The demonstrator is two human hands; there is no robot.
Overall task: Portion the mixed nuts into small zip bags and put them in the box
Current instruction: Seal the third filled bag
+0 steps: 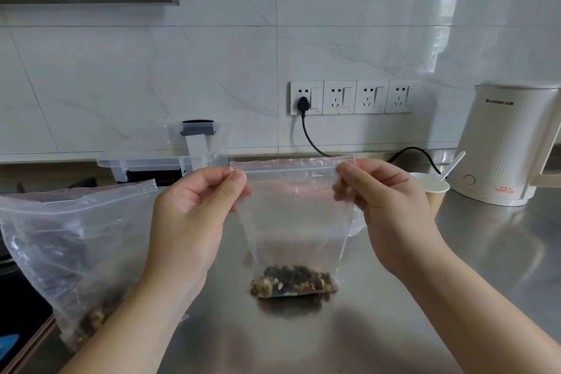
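A small clear zip bag [296, 215] with a red seal line hangs upright in front of me, a portion of mixed nuts [293, 282] at its bottom touching the steel counter. My left hand [194, 215] pinches its top left corner and my right hand [385, 206] pinches its top right corner. At the left stands a large clear bag [69, 240] with mixed nuts in its bottom, its mouth open. Behind the hands sits a clear plastic box [164, 158] with its lid raised against the wall.
A white electric kettle [513, 143] stands at the right with its black cord plugged into a wall socket [305, 99]. A paper cup [432, 191] with a white spoon is beside my right hand. A dark stove top lies at the far left.
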